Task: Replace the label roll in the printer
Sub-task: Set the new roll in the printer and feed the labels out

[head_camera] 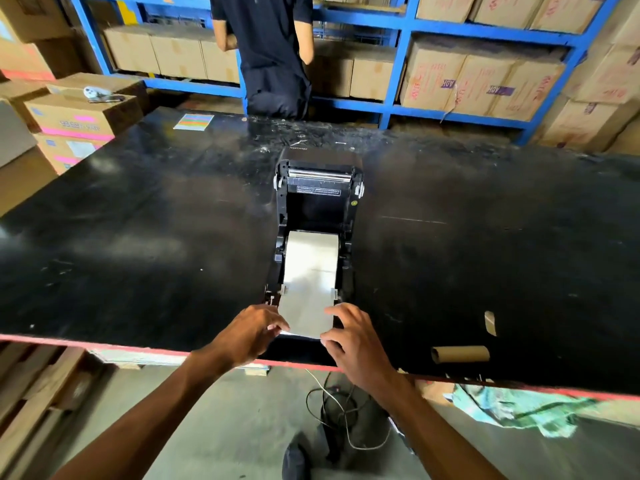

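Note:
A black label printer [317, 199] sits on the black table [138, 237] with its lid swung up and back. Inside it lies a white label roll [311, 258], and its paper strip runs forward over the front slot toward me. My left hand [252, 332] pinches the strip's near left corner. My right hand [349, 336] pinches the near right corner. The strip's end hangs between both hands at the table's front edge. An empty brown cardboard core [460, 354] lies on the table to the right of my right hand.
A torn cardboard scrap [490, 322] lies near the core. A colourful sheet [193, 121] rests at the table's far side. A person in dark clothes [270, 53] stands behind the table at blue shelves of cartons. Boxes [79, 116] stack up at left. Cables [343, 410] trail on the floor below.

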`<state>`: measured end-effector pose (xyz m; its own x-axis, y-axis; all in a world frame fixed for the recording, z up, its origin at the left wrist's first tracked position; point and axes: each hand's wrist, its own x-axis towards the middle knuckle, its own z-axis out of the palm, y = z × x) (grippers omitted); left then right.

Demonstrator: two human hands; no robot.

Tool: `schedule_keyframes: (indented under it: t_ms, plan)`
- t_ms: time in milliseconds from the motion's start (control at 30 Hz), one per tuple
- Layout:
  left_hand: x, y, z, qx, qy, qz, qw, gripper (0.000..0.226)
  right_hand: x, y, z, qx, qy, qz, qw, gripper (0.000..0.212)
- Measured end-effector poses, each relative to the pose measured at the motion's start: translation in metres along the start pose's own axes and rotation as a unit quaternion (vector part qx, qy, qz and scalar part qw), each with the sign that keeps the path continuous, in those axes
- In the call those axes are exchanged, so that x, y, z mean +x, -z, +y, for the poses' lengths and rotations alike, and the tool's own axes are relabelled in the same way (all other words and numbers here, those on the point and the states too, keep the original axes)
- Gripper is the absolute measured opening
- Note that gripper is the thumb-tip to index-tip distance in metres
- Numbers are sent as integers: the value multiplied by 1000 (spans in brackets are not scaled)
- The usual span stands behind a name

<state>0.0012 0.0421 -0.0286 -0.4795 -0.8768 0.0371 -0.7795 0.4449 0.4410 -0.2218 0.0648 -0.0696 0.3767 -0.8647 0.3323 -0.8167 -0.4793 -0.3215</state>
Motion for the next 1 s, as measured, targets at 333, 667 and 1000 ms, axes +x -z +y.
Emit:
schedule_keyframes:
  t_ms: [333,667,1000]
  plan:
    - [-32,-11,16,-2,20,22,1000,22,-20,14,-21,-39,38,8,999,20]
    - [-37,-16,17,-177,186,202,945,11,-19,16,-17,-65,60,-71,994,22]
    - [-5,-4,4,-482,407,60,774,48,80,85,-11,105,-27,-218,970,22]
